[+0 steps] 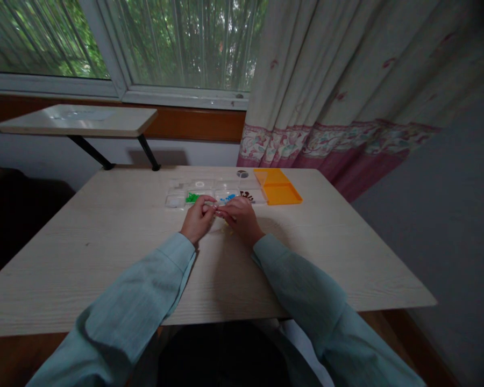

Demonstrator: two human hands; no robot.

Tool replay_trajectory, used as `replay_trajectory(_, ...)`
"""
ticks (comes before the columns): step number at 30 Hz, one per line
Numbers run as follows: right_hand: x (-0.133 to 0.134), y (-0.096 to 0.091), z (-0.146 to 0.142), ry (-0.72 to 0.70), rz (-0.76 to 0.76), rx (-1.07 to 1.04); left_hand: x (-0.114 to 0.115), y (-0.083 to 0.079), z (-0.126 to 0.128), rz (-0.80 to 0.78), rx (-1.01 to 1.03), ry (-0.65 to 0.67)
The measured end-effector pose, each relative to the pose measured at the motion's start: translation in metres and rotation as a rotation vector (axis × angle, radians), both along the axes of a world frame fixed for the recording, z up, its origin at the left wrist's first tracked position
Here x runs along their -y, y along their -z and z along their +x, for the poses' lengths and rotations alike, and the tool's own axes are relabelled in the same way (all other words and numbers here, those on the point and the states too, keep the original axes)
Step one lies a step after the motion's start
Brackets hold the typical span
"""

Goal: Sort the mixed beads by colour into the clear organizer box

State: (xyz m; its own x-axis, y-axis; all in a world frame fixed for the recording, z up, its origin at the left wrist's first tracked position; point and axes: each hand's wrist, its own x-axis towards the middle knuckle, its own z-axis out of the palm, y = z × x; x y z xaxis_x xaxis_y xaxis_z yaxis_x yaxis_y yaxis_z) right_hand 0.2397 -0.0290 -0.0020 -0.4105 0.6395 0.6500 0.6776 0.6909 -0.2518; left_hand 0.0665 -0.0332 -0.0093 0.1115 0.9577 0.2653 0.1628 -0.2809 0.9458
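My left hand (197,219) and my right hand (241,216) meet over the middle of a pale wooden table (105,252), fingers pinched together on something too small to make out. Just beyond them lies a clear compartment box (177,194) holding green pieces (191,198), blue pieces (228,198) and dark pieces (247,195). Its orange lid (277,186) lies open to the right. Both arms wear light blue sleeves.
A small white side table (78,119) on black legs stands behind the table under the window. A flowered curtain (347,91) hangs at the right. The table's right edge drops off next to a grey wall.
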Motion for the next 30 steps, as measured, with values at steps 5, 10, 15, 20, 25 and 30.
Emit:
replay_trajectory(5, -0.003, 0.003, 0.005, 0.04, 0.0, -0.038, 0.002, -0.001, 0.0, 0.032, -0.032, 0.071)
replay_trajectory(10, -0.019, 0.004, 0.03, 0.228, -0.013, -0.078, 0.005, -0.006, -0.002, 0.256, -0.37, 0.041)
replay_trajectory(15, -0.035, 0.009, 0.056, 0.459, -0.037, -0.125, 0.013, -0.013, 0.006, 0.498, -0.706, -0.081)
replay_trajectory(20, -0.037, 0.012, 0.056, 0.535, -0.07, -0.123, 0.019, -0.008, 0.031, 0.508, -0.84, -0.074)
replay_trajectory(25, -0.037, 0.013, 0.056, 0.567, -0.082, -0.133, 0.017, -0.001, 0.051, 0.519, -0.94, -0.07)
replay_trajectory(30, -0.038, 0.015, 0.058, 0.571, -0.097, -0.143, 0.012, -0.008, 0.048, 0.47, -0.966, -0.17)
